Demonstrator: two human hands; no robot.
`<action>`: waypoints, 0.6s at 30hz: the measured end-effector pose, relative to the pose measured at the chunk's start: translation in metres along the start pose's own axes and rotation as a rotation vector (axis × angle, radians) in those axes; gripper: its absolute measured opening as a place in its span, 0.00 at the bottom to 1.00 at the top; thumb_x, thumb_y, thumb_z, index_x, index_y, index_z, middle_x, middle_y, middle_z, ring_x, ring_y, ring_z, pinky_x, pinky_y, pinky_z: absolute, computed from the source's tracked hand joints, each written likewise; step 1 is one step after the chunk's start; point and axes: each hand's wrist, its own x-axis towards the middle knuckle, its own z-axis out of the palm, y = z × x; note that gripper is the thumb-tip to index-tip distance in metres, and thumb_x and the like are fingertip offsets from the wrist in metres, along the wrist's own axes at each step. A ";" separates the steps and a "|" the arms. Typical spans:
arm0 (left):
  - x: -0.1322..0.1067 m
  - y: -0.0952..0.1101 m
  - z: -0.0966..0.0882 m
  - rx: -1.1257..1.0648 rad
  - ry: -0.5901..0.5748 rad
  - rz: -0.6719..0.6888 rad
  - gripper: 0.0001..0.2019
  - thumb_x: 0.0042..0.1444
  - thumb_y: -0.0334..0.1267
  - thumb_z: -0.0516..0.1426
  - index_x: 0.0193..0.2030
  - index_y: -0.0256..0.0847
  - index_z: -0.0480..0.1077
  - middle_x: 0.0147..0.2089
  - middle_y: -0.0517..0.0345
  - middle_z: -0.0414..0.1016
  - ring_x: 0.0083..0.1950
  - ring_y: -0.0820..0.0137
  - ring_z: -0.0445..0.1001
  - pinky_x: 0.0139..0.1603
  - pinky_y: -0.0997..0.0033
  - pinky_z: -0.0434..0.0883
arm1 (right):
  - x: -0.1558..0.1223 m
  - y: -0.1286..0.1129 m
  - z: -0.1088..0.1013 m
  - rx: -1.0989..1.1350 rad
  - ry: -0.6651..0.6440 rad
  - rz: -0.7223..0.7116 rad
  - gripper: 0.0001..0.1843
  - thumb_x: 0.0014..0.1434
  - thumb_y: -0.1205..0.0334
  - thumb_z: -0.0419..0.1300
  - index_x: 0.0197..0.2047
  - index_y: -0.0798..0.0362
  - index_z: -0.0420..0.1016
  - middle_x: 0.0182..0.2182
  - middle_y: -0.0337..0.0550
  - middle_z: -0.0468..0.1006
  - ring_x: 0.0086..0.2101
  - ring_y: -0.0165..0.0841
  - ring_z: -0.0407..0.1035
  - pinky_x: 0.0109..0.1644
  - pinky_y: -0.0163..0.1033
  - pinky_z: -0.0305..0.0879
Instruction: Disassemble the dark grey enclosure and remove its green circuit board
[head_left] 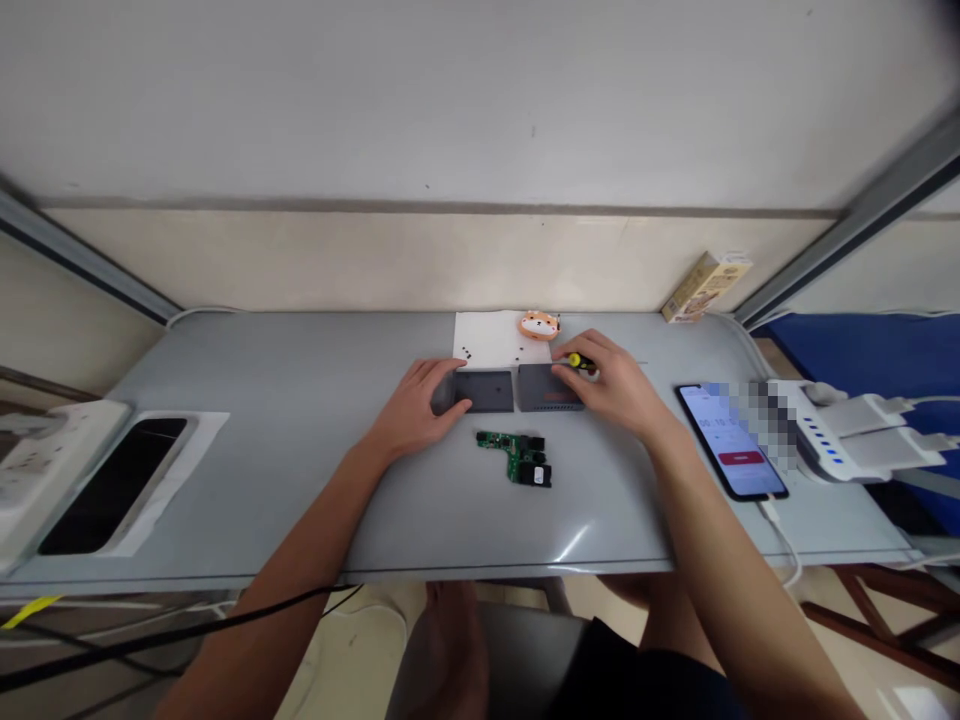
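Observation:
A dark grey flat panel (pixel 486 391) lies on the table, its left end between the thumb and fingers of my left hand (pixel 420 408). Beside it sits a dark grey case half (pixel 544 388) with a row of small slots along its front edge. My right hand (pixel 611 388) grips this part at its right end. A yellow-and-black screwdriver (pixel 576 361) shows between the right thumb and index finger; whether it is held or lies behind them I cannot tell. In front of both parts rests a green circuit board (pixel 517 455) with black connectors.
Behind the parts, a white paper sheet (pixel 487 335) carries several tiny dark screws and an orange animal-faced case (pixel 539 325). A lit phone (pixel 731 440) and a power strip (pixel 821 440) are on the right, a carton (pixel 705 287) behind. At left lies a dark phone (pixel 116 485).

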 end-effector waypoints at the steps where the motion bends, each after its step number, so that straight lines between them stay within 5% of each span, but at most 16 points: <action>1: 0.000 0.000 0.000 0.000 0.005 0.000 0.24 0.66 0.42 0.60 0.67 0.46 0.63 0.62 0.51 0.72 0.65 0.56 0.67 0.68 0.51 0.67 | -0.010 -0.010 0.001 0.020 0.023 -0.009 0.06 0.69 0.59 0.59 0.46 0.47 0.76 0.43 0.44 0.78 0.40 0.37 0.74 0.45 0.44 0.69; 5: -0.001 0.000 0.001 -0.012 0.019 -0.003 0.22 0.68 0.42 0.57 0.67 0.46 0.63 0.62 0.50 0.71 0.65 0.57 0.67 0.68 0.51 0.67 | -0.064 -0.039 0.016 -0.034 -0.084 -0.090 0.09 0.69 0.53 0.60 0.48 0.46 0.77 0.48 0.46 0.79 0.50 0.42 0.74 0.54 0.49 0.70; 9: 0.000 -0.002 0.003 -0.031 0.033 -0.001 0.19 0.71 0.43 0.53 0.67 0.46 0.63 0.61 0.50 0.72 0.64 0.57 0.67 0.66 0.51 0.69 | -0.103 -0.044 0.031 -0.123 -0.176 -0.089 0.19 0.66 0.47 0.62 0.56 0.44 0.74 0.60 0.49 0.73 0.54 0.44 0.73 0.57 0.54 0.71; 18: 0.002 -0.013 0.010 -0.033 0.084 -0.008 0.17 0.74 0.42 0.49 0.65 0.44 0.65 0.58 0.50 0.74 0.62 0.59 0.68 0.66 0.52 0.67 | -0.095 -0.041 0.024 -0.185 -0.217 -0.106 0.14 0.69 0.55 0.59 0.56 0.45 0.74 0.59 0.49 0.75 0.54 0.45 0.73 0.56 0.55 0.71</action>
